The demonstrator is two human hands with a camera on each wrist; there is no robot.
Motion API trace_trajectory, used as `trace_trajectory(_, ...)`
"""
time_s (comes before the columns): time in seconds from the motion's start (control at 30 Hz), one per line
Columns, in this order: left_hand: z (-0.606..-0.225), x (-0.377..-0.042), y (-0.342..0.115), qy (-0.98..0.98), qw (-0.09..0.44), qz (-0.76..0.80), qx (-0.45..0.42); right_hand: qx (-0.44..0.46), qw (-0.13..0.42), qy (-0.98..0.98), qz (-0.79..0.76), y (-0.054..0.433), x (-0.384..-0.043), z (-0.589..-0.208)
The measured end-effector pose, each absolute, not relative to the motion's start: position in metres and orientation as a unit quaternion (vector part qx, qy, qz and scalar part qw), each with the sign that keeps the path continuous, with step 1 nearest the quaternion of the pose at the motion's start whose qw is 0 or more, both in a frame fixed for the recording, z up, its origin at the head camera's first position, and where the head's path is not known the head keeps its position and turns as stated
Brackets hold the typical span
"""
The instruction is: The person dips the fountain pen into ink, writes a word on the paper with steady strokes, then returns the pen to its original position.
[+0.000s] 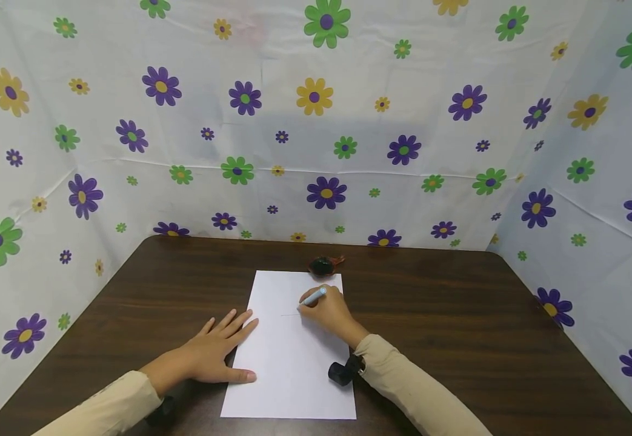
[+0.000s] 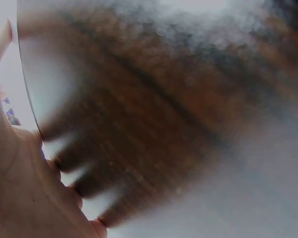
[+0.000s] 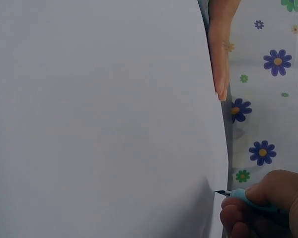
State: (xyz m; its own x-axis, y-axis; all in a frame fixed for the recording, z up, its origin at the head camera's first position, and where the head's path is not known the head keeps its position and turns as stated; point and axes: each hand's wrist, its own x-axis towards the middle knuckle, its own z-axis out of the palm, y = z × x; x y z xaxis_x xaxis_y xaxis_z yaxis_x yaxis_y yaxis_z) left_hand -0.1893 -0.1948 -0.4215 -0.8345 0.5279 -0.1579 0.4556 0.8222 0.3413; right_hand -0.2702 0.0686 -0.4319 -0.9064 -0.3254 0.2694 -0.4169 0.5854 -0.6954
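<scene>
A white sheet of paper (image 1: 288, 363) lies on the dark wooden table, with a short thin line drawn across its upper middle. My right hand (image 1: 328, 312) pinches a light blue pen (image 1: 314, 296) over the upper right of the sheet. In the right wrist view the pen's dark pointed tip (image 3: 222, 192) is at the paper's surface. Fingers spread, my left hand (image 1: 214, 351) rests flat at the sheet's left edge, its thumb and fingertips on or beside the paper. The left wrist view shows this hand (image 2: 25, 183) against the glossy brown tabletop.
Just beyond the sheet's top right corner sits a small dark rounded object (image 1: 323, 266) with a reddish-brown end; its kind is unclear. Brown tabletop (image 1: 446, 315) extends on both sides. A white flower-patterned cloth (image 1: 272, 133) hangs behind and at the sides.
</scene>
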Motion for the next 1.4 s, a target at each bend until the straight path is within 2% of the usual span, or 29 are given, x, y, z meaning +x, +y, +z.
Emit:
trace_trajectory(1.17,-0.427,-0.191,-0.196,0.950,0.119,0.140,0.254,0.331,0.037,-0.853,0.402,0.056,-0.222,-0.429)
trace_trajectory(1.4,-0.430,-0.193,-0.197,0.950,0.119,0.138,0.253,0.301,0.041,-0.854,0.423,0.061,-0.228,-0.426)
